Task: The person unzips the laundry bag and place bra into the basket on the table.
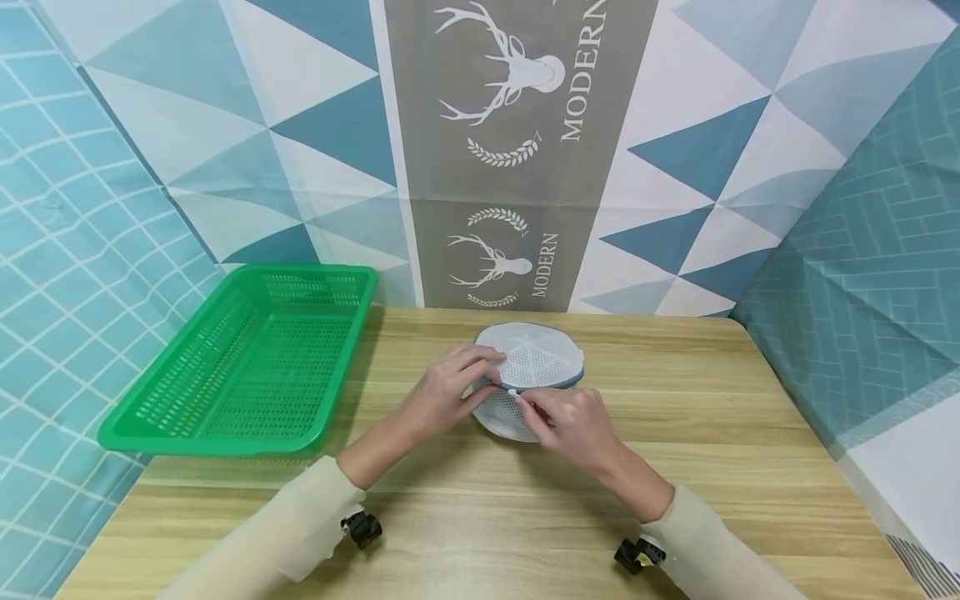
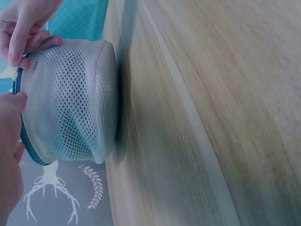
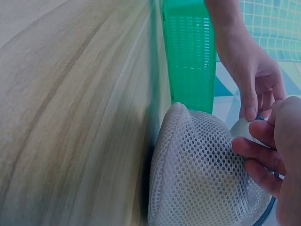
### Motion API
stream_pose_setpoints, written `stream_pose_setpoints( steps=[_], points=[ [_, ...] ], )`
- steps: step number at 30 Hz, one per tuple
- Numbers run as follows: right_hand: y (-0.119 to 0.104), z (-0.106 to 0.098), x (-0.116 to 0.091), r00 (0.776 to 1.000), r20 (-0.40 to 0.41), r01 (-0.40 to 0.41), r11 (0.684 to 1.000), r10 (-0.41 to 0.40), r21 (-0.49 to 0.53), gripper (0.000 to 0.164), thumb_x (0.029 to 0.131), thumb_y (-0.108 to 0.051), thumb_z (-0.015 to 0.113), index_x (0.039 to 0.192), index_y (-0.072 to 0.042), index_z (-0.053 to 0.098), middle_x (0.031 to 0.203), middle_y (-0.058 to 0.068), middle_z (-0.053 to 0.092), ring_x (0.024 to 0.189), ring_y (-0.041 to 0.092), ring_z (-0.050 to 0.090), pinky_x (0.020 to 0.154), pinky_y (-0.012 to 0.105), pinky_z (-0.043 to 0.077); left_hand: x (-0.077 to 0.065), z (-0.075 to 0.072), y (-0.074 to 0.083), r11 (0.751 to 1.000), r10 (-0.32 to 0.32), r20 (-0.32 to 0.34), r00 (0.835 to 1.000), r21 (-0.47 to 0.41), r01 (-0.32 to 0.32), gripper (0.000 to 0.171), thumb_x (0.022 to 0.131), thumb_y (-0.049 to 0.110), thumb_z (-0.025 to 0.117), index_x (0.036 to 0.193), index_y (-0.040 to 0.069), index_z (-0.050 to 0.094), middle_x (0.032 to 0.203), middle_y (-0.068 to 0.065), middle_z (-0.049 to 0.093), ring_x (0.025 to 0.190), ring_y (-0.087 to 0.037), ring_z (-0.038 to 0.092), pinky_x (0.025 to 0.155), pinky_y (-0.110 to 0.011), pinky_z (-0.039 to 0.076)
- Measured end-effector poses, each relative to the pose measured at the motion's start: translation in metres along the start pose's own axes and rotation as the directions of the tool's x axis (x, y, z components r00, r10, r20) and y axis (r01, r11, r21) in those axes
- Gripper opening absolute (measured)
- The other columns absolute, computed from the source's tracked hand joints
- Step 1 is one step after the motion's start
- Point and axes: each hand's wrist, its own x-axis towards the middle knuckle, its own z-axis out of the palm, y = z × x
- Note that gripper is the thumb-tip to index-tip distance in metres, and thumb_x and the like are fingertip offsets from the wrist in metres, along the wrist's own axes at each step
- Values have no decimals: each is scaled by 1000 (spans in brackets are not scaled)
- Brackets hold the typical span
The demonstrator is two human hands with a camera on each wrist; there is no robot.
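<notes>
A round white mesh laundry bag (image 1: 531, 354) with a blue-grey zipper around its top edge stands on the wooden table. In the left wrist view its mesh side (image 2: 70, 99) bulges between top and base. My left hand (image 1: 453, 385) pinches the zipper edge at the bag's front left, thumb below and fingers over the lid. Just to the right, my right hand (image 1: 573, 423) pinches the white zipper pull (image 1: 513, 393) between thumb and forefinger. From the right wrist, fingers of the right hand (image 3: 263, 155) lie against the mesh.
A green plastic basket (image 1: 322, 417) with slotted walls stands at the table's left. Behind the wooden table (image 1: 675, 450) hangs a patterned cloth (image 1: 322, 125) with triangles and deer heads. Blue tiled sheets (image 1: 60, 250) border the sides.
</notes>
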Motion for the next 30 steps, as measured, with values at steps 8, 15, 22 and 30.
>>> stream_pose_setpoints(
  steps=[8, 15, 22, 30],
  points=[
    [0, -1, 1, 1000, 4, 3, 1000, -3, -8, 30, 110, -17, 65, 86, -8, 79, 73, -1, 80, 55, 2, 65, 48, 17, 50, -1, 1, -1, 1000, -24, 13, 1000, -14, 24, 26, 87, 1, 94, 97, 11, 72, 130, -10, 82, 127, -31, 77, 114, -42, 65],
    [2, -1, -3, 1000, -8, 4, 1000, -4, -9, 43, 117, -26, 57, 82, -11, 76, 66, -7, 70, 52, 0, 56, 47, 13, 42, -5, -3, 0, 998, -52, 33, 998, -22, 53, 23, 90, 2, 91, 97, 11, 71, 131, -10, 81, 128, -32, 76, 116, -43, 63],
    [2, -3, -4, 1000, 15, -11, 1000, 11, 5, 31, 112, -19, 65, 85, -10, 78, 65, -7, 69, 53, 0, 55, 49, 12, 41, -7, -6, 0, 995, -93, 51, 994, -27, 95, 22, 92, 3, 90, 98, 13, 71, 133, -10, 81, 131, -31, 76, 119, -45, 62],
    [1, 0, -1, 999, 30, 15, 1000, -16, 27, 28, 111, -15, 65, 90, -7, 81, 76, -1, 80, 60, 4, 70, 53, 18, 56, -5, -4, -1, 999, -45, 7, 999, 9, 45, 25, 88, 3, 94, 99, 12, 73, 131, -10, 81, 127, -31, 77, 114, -44, 65]
  ],
)
